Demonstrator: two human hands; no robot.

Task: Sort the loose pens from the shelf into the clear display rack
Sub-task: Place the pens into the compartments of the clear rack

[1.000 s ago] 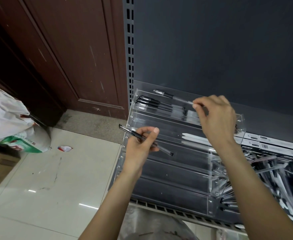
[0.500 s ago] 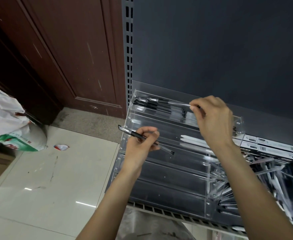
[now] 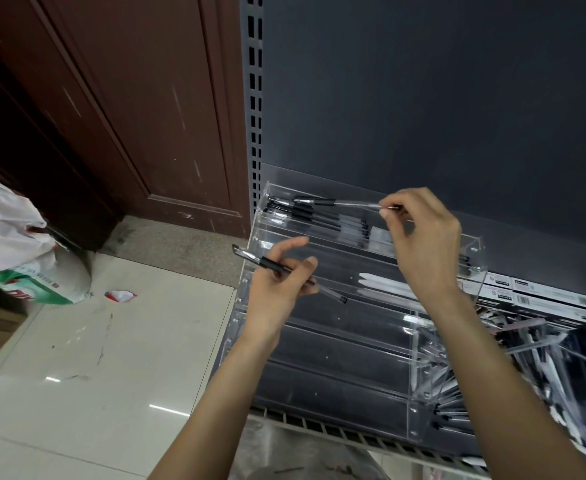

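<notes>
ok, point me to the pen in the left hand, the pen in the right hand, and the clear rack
left-hand pen (image 3: 273,265), head view, black grip section
right-hand pen (image 3: 352,203), head view, clear barrel over the top tier
clear rack (image 3: 410,367), head view, right front wall

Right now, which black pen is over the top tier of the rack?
The pen pinched by the right hand, hovering over the rack's top tier. The left hand's pen is lower, at the rack's left edge.

Lower tiers of clear rack open from above; top tier crowded with black pens; loose pens crowding right.
</notes>
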